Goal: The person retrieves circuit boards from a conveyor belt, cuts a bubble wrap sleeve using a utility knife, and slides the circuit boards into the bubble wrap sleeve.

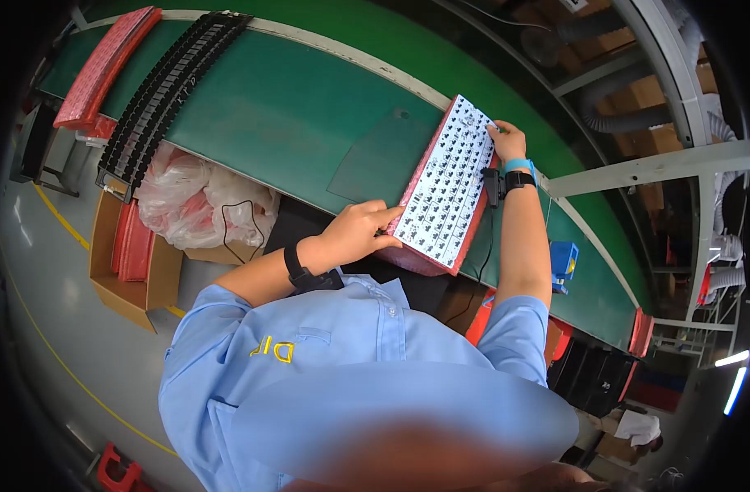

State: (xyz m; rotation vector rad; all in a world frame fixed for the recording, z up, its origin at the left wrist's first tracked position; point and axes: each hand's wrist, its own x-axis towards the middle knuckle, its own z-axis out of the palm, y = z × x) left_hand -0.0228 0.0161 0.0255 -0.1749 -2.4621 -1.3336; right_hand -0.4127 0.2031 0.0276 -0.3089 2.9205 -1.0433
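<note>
A white keyboard board (449,184) with rows of small black marks lies on a stack of pink bubble-wrap sheets (420,260), tilted across the green conveyor belt. My left hand (363,230) grips the board's near left corner between thumb and fingers. At the far right edge, my right hand (509,139) has its fingers closed on the rim, the fingertips partly hidden. A black band (295,264) is round my left wrist. On my right wrist are a blue strap (522,166) and a black band with a cable hanging from it.
Black slotted racks (166,98) and a pink bubble-wrap stack (109,61) stand on the green belt (285,98) at left. Below are a cardboard box (162,283) and clear plastic bags (199,201). A blue device (564,262) and a metal frame (650,168) are at right.
</note>
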